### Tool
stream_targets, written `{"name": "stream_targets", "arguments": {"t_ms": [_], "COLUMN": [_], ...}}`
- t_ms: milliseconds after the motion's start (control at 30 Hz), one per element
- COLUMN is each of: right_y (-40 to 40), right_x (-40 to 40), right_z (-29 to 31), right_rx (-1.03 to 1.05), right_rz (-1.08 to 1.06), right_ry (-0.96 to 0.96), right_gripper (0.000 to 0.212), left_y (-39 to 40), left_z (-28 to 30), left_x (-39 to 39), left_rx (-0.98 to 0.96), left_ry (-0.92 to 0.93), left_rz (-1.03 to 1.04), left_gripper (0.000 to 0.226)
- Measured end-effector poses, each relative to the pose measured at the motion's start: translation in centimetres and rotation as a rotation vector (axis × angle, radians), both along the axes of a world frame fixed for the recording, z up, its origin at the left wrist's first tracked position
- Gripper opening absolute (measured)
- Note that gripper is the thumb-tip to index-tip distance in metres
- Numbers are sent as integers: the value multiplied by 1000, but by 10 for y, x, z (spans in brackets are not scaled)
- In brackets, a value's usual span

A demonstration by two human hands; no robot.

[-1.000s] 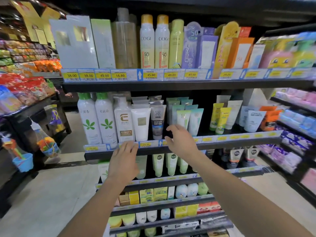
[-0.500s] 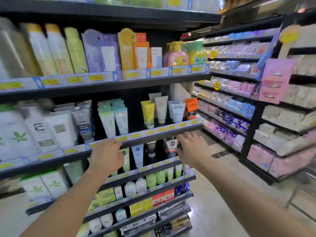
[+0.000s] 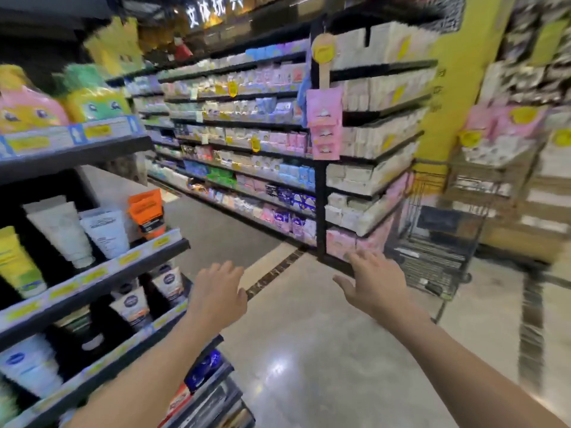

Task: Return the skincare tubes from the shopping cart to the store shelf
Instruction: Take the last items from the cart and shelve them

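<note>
Both hands empty, left hand (image 3: 217, 293) and right hand (image 3: 375, 281) fingers loose, tubes (image 3: 61, 230) on shelf (image 3: 102, 274), cart (image 3: 438, 242) beyond, labels too blurry to read

shopping cart (image 3: 438, 242) motion-blurred, contents unreadable, shelf labels (image 3: 92, 131) smeared

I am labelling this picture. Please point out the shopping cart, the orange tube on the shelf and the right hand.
shopping cart (image 3: 432, 257): head view, on its wire basket side.
orange tube (image 3: 145, 211): head view, on the tube's body.
right hand (image 3: 375, 281): head view, on the back of the hand.
</note>
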State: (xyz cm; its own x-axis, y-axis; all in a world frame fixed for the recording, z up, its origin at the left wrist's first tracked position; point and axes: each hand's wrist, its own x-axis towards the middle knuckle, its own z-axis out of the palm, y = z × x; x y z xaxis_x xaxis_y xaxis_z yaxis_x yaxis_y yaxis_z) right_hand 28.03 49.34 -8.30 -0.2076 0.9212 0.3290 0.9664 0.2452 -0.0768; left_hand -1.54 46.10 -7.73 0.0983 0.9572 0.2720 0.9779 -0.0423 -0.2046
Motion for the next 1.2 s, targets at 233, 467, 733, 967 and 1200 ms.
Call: {"name": "stream_targets", "arguments": {"t_ms": [233, 467, 733, 967, 1200], "right_y": [83, 156, 240, 349, 458], "right_x": [118, 228, 334, 409, 456], "right_z": [-24, -29, -60, -100, -130], "right_rx": [-84, -71, -101, -131, -186], "right_rz": [-220, -400, -570, -553, -477], "right_ry": [-45, -29, 35, 93, 121], "right_gripper": [49, 42, 41, 42, 41], "left_y": [157, 303, 415, 500, 580], "left_z": [-41, -61, -82, -98, -110], "left_x": [121, 244, 370, 462, 521], "left_rx": [-1, -42, -127, -160, -216], "left_ry": [-101, -165, -95, -112, -99], "left_rz": [-193, -390, -561, -598, -595], "left_gripper": [30, 32, 26, 30, 34]}}
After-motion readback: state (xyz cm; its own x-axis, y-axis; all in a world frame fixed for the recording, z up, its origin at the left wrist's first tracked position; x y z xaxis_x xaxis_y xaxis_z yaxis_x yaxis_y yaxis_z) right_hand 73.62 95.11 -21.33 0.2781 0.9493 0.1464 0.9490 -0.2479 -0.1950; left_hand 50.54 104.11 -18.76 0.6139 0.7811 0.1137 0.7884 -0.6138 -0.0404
